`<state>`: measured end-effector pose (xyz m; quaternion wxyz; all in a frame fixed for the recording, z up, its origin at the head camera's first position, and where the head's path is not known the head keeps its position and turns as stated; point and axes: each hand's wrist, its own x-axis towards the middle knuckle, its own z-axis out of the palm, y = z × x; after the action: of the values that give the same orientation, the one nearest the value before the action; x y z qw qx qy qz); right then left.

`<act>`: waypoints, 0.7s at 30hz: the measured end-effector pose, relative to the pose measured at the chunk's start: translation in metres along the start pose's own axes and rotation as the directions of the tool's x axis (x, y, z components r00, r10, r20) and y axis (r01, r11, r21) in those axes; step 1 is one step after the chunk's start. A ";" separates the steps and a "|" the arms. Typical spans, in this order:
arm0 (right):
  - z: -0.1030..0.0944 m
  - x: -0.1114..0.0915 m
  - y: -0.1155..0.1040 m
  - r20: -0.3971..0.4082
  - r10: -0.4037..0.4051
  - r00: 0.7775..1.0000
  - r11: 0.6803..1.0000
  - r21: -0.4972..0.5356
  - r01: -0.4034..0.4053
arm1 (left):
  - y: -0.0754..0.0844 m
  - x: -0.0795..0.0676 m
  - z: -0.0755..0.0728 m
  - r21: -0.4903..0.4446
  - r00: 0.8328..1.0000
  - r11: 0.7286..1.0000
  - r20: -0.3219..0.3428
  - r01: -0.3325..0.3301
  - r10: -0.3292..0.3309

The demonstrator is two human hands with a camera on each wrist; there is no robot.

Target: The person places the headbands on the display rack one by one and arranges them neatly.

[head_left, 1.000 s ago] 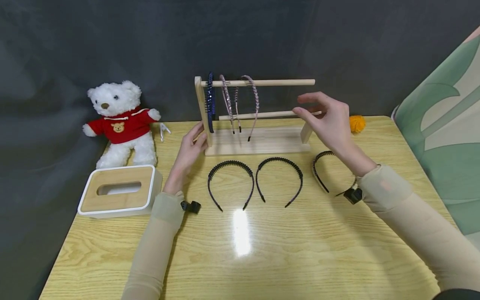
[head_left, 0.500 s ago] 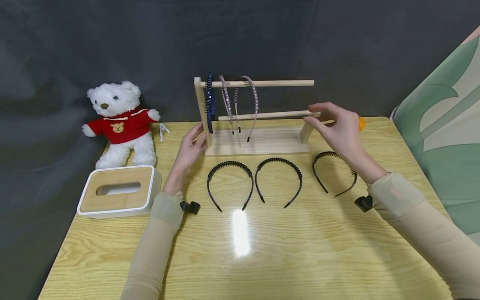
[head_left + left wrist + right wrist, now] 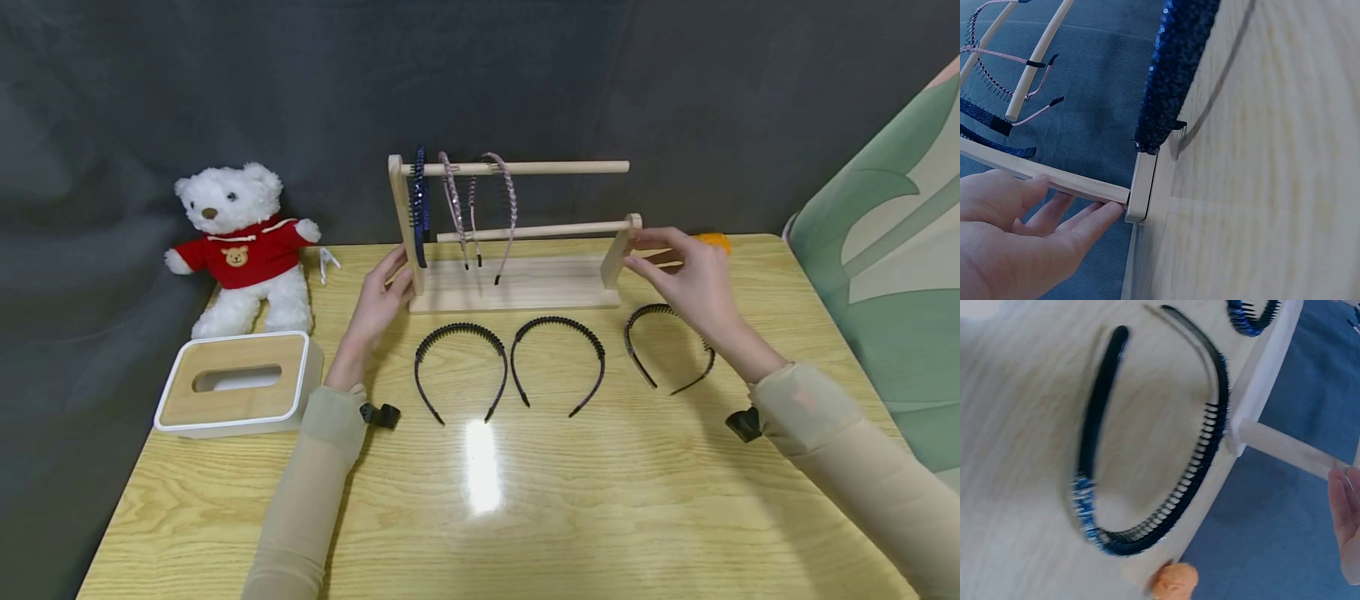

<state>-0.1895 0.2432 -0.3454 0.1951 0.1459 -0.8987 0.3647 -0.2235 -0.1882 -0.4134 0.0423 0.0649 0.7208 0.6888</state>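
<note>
A wooden headband stand point(image 3: 517, 283) has a tall left upright, a short right upright and two dowels. On the upper dowel hang a dark blue sequined headband point(image 3: 420, 200) and pink headbands point(image 3: 510, 196). My left hand point(image 3: 378, 296) touches the outer side of the tall upright; in the left wrist view its fingertips point(image 3: 1113, 209) meet the wood near the base. My right hand point(image 3: 693, 275) rests its fingertips against the outside of the short upright. Below the stand lie three dark headbands: a left one point(image 3: 461, 327), a middle one point(image 3: 558, 320) and a right one point(image 3: 632, 333).
A white teddy bear point(image 3: 240, 250) in a red sweater sits at the left behind a tissue box point(image 3: 217, 407). Near its paw is a small white clip-like thing point(image 3: 327, 262). An orange fuzzy ball point(image 3: 717, 242) sits behind my right hand.
My right hand has moved right and down, from above the lower dowel's end to the outer side of the short upright. The left hand stays on the tall upright.
</note>
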 end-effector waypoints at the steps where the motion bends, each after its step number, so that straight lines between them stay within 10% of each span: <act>1: -0.001 -0.002 0.002 0.003 0.006 1.000 1.000 -0.006 -0.006 | 0.000 0.000 0.000 -0.002 1.000 1.000 -0.001 -0.001 0.001; 21: -0.014 -0.039 0.048 0.059 0.098 0.993 0.991 -0.097 -0.092 | 0.000 0.000 0.000 0.007 1.000 1.000 0.000 -0.007 0.007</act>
<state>-0.1709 0.2911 -0.3825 0.1555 0.1053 -0.9265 0.3259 -0.2230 -0.1886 -0.4134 0.0395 0.0674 0.7228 0.6866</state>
